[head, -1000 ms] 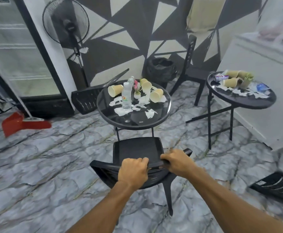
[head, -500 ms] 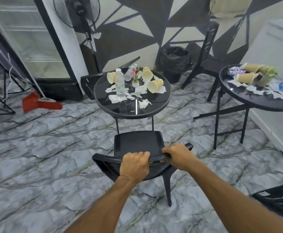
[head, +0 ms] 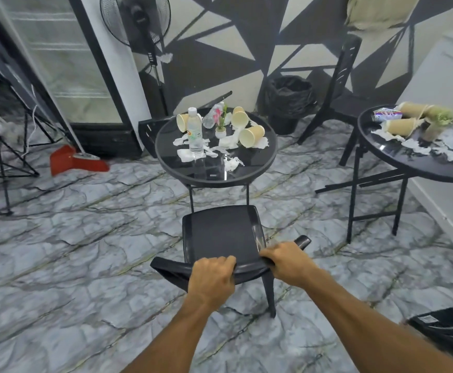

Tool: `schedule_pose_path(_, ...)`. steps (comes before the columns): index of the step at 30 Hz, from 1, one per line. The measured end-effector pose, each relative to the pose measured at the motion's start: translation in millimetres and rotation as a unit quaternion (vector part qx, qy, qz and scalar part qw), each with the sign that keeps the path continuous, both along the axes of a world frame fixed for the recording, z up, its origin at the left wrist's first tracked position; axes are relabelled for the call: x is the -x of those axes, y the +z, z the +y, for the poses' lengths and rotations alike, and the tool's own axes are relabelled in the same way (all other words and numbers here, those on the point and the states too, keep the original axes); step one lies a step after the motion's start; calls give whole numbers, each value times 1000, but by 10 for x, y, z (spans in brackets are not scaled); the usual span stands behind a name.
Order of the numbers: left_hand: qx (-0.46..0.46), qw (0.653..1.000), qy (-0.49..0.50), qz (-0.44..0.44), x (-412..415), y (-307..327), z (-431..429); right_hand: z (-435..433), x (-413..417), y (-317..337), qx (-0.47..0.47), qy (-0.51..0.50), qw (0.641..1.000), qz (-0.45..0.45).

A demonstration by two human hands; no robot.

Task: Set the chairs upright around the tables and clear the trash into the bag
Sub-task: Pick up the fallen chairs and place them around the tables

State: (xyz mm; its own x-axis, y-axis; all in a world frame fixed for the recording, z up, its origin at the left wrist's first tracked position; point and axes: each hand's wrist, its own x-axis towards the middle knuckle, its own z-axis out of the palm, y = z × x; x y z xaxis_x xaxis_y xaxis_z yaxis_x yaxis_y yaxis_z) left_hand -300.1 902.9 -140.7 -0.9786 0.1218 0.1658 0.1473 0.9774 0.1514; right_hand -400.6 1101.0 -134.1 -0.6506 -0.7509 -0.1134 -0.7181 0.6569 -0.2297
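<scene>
Left hand [head: 211,278] is curled over the top rail of the chair [head: 220,235]; the same rail is gripped by the right hand [head: 284,262]. The chair is stood upright, seat facing the round table [head: 257,162]. Bottle [head: 195,133], tipped paper cups [head: 251,135] and tissue scraps [head: 230,164] are scattered there. A second littered table [head: 387,157] is seen far right.

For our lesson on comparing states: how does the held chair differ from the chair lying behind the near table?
The held chair is upright; the far chair lies tipped over. The left hand and right hand grip the held chair's backrest; no hand touches the far chair. The table hides part of the far chair, none of the held chair. Both are black.
</scene>
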Motion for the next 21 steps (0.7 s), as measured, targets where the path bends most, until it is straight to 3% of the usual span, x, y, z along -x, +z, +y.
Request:
schedule_pose_path(5,22,1000,-22,2,268,21,11,63,167,32,21,-59,997,-35)
schedule_pose_path(10,48,998,-33,2,235,28,-60,28,79,-44,47,-51,997,-39)
schedule_pose_path(14,35,996,-7,-82,165,130,-24,-17,36,71,24,-70,994,-83)
schedule_pose_path(19,-129,958,4,-256,168,410,-129,-79,19,401,10,-89,970,-227)
schedule_pose_path(21,-174,948,13,-267,310,520,-145,-24,98,540,21,-126,956,-264)
